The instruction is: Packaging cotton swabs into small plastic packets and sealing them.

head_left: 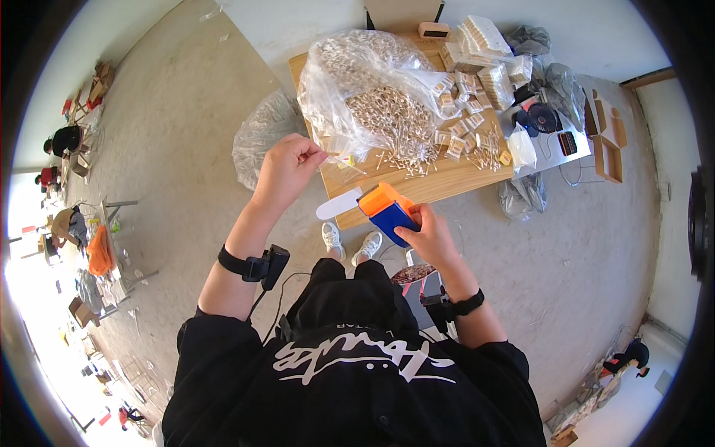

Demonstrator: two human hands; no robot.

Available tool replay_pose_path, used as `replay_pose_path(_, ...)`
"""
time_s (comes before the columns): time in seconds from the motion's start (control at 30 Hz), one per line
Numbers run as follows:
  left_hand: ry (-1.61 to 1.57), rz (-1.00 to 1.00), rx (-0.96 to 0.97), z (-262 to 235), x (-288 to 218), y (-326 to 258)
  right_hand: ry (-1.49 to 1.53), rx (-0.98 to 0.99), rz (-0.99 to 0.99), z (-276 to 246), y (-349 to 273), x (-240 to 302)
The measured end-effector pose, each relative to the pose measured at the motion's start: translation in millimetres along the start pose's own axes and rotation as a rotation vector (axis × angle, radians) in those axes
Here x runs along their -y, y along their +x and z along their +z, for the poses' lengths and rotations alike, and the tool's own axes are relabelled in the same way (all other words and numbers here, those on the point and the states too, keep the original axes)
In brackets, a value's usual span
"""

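Note:
My left hand [289, 173] is closed in a pinch above the table's near left corner. Whatever is between its fingertips is too small and thin to name; clear plastic with a yellow patch [345, 160] lies just beyond them. My right hand [430, 232] grips an orange and blue box-shaped holder [387, 214], thumb on its blue side. Beside the holder's left end shows a white round-ended strip [339, 204]; I cannot tell if they are joined. Past both hands, loose cotton swabs [391, 119] spill from a big clear plastic bag [328, 78] onto the wooden table [462, 181].
Small swab packs [458, 138] and stacked white packages [484, 37] crowd the table's right side. A black fan [541, 117] stands on a side table, near an open cardboard box [609, 138]. Clear plastic bags [264, 141] rest on the floor. A bin [417, 287] stands by my legs.

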State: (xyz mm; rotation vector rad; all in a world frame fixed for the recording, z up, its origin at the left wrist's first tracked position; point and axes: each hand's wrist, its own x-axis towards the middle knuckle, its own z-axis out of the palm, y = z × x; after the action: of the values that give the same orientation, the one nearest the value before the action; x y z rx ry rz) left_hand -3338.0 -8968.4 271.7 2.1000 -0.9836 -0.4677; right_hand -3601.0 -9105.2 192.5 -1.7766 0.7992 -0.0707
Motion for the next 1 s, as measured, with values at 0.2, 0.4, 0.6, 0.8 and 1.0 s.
replay_pose_path(0.2,0.069,-0.002,0.052,2,4,0,0.078,0.095,0.032,5,5,-8)
replay_pose_path(0.4,0.032,-0.069,0.019,-3,17,1,0.051,0.074,-0.009,9,-2,-7)
replay_pose_path(0.6,0.029,-0.079,0.023,-5,25,2,0.051,0.057,-0.034,11,-7,2)
replay_pose_path(0.8,-0.006,-0.177,0.081,-6,29,0,0.135,0.016,0.006,16,-8,-3)
replay_pose_path(1.0,-0.112,-0.164,0.059,3,15,-10,0.080,-0.022,0.012,19,-6,2)
